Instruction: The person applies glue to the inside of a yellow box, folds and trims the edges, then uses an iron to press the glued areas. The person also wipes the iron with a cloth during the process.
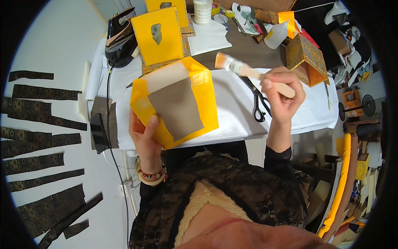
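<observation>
My left hand [144, 133] grips the lower left edge of a grey board [177, 108] wrapped in yellow cloth [206, 93], thumb on top and fingers behind. The cloth is folded in along the sides, and its upper flap has a whitish patch. A flat wooden-handled brush [251, 73] is in my right hand [284, 92], fingers closed round the handle. Its bristles point up and left, apart from the board. Black-handled scissors [258, 112] lie on white paper [236, 112], below and left of my right hand.
Beyond the board stands a yellow panel with a dark cutout [168, 45]. A black iron [120, 50] with its cord is at left. Back right are a squeeze bottle [277, 36] and a patterned open box [306, 56]. Several dark patterned fabric strips [45, 93] lie far left.
</observation>
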